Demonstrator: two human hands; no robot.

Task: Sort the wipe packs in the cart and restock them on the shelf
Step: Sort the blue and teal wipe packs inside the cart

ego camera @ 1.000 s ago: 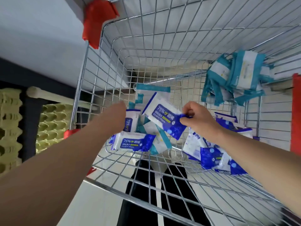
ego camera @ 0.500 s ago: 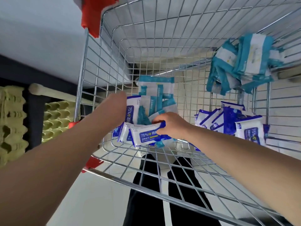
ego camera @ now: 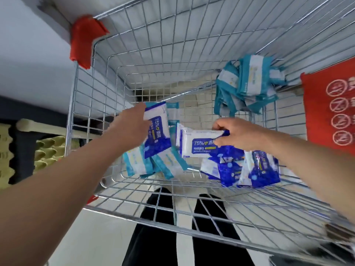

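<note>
Pinching a blue wipe pack by its end with right hand, above the blue pile in the cart. Holding left hand against second blue pack over teal packs; grip impossible to tell.

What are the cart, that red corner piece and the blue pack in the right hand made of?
The cart looks like steel wire, shiny and silvery, perhaps plated: thin rods crossing in a grid. The red corner piece is likely moulded plastic, matte and evenly coloured. The blue pack in the right hand seems soft plastic film, glossy and printed, crimped at its end.
</note>
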